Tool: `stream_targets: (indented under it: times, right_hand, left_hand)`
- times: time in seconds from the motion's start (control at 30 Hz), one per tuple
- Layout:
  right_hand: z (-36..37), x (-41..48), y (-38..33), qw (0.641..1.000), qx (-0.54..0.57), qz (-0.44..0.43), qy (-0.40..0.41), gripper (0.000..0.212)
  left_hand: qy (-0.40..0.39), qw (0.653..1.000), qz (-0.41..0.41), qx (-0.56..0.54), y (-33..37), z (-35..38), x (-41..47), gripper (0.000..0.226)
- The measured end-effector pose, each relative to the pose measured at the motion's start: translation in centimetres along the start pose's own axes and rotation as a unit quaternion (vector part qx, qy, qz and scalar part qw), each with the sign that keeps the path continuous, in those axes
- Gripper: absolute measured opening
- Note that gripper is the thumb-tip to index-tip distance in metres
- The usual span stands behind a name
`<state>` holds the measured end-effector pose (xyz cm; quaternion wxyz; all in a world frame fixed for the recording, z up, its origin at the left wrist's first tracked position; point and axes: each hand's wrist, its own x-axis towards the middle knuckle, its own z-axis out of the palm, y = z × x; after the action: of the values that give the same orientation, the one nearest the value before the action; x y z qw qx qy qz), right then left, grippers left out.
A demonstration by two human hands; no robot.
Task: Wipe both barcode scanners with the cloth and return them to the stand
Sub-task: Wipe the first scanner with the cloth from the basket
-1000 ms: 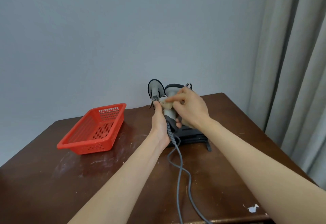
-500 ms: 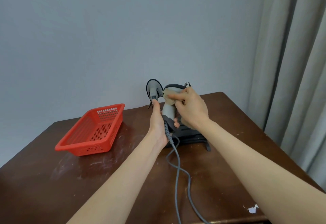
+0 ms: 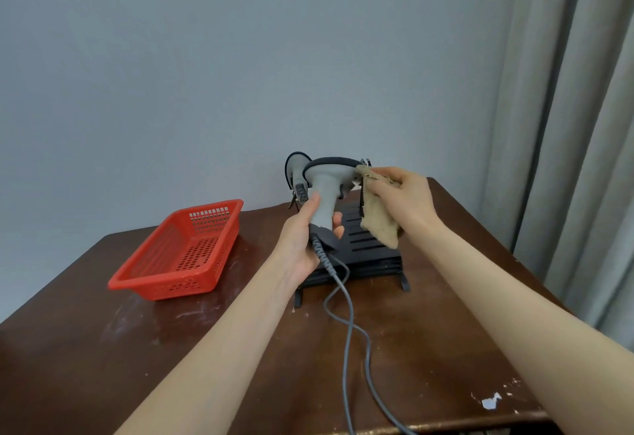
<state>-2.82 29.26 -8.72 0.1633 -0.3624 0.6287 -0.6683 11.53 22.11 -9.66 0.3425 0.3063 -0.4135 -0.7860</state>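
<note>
Centre frame: the left hand (image 3: 302,239) wraps the grey barcode scanner (image 3: 326,191) by its handle, head up, above the black slatted stand (image 3: 374,256). The right hand (image 3: 401,201) pinches the tan cloth (image 3: 379,222) at the head's right edge. The second scanner (image 3: 295,170) peeks out just behind. The grey cable (image 3: 346,331) trails to the bottom edge. A red perforated basket (image 3: 178,253) sits left on the brown table (image 3: 103,349), and a grey curtain (image 3: 583,126) hangs at right.

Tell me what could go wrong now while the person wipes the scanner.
1. The cable lies loose across the table to its front edge; an arm may catch it and pull the scanner out of the left hand.
2. The second scanner stands close behind the held one; a turn might knock it.
3. The right hand pinches only the top of the cloth; it could slip.
</note>
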Motion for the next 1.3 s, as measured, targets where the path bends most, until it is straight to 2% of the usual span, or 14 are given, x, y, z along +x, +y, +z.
stream_targets:
  times: [0.1, 0.2, 0.43, 0.5, 0.57, 0.63, 0.8, 0.87, 1.0, 1.07, 1.2, 1.3]
  right_hand:
    - [0.6, 0.1, -0.2, 0.989, -0.101, -0.102, 0.015, 0.024]
    - [1.7, 0.2, -0.4, 0.963, -0.195, -0.18, -0.043, 0.028]
    - [2.3, -1.4, 0.0, 0.904, -0.324, -0.22, -0.169, 0.038]
    - [2.1, -0.9, -0.4, 0.904, -0.35, -0.203, -0.14, 0.042]
    - [1.9, 0.1, -0.6, 0.918, -0.349, -0.172, -0.072, 0.04]
    - [2.0, 0.4, -0.6, 0.93, -0.328, -0.159, -0.054, 0.038]
    - [2.1, -2.0, 0.4, 0.917, -0.29, -0.206, -0.182, 0.036]
    - [2.0, -1.7, 0.7, 0.923, -0.285, -0.201, -0.164, 0.037]
    - [2.1, 0.4, 0.1, 0.943, -0.285, -0.156, -0.073, 0.036]
    - [2.3, 0.3, 0.0, 0.932, -0.303, -0.174, -0.091, 0.035]
    - [2.5, -1.9, 0.6, 0.895, -0.319, -0.251, -0.187, 0.037]
    - [2.3, -0.9, 0.4, 0.906, -0.328, -0.224, -0.147, 0.037]
  left_hand:
    - [0.01, 1.0, 0.017, 0.023, -0.3, 0.3, -0.2, 0.032]
    - [0.02, 0.999, 0.019, 0.024, -0.6, 1.1, -0.6, 0.037]
    - [0.036, 0.999, 0.019, -0.023, -1.0, 1.7, -0.7, 0.042]
    - [0.045, 0.999, 0.013, -0.011, -1.3, 1.8, -0.7, 0.04]
    - [0.046, 0.999, 0.007, 0.008, -1.5, 2.2, -0.8, 0.04]
    - [0.047, 0.999, 0.009, 0.008, -1.5, 2.4, -0.6, 0.039]
    - [0.04, 0.998, 0.009, -0.046, -1.4, 1.5, 0.1, 0.042]
    - [0.042, 0.998, 0.005, -0.049, -1.5, 1.5, 0.0, 0.043]
    - [0.044, 0.998, -0.001, -0.034, -1.5, 2.1, 0.0, 0.041]
    - [0.047, 0.998, -0.002, -0.039, -1.5, 1.9, 0.4, 0.043]
    - [0.045, 0.995, -0.005, -0.093, -1.6, 0.9, 1.3, 0.048]
    - [0.052, 0.994, -0.019, -0.091, -1.7, 1.2, 1.3, 0.047]
